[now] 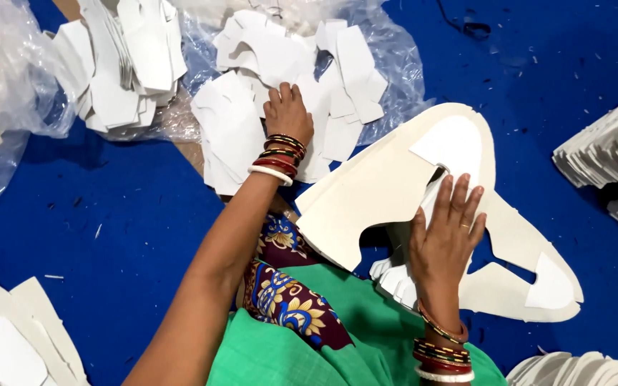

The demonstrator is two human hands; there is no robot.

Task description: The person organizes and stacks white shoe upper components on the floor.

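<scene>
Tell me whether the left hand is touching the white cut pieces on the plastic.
Touching. The head view shows the left hand lying flat on the white cut pieces, with its fingers pressed onto them and no gap.

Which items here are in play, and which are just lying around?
In hand:
- left hand flat on the loose white cut pieces lying on clear plastic sheet
- right hand pressing the large cream cut-out panel and the white stack under it

Lying about:
- white pile, upper left
- fanned stacks at right edge
- cream pieces, lower left
- blue floor covering
</scene>
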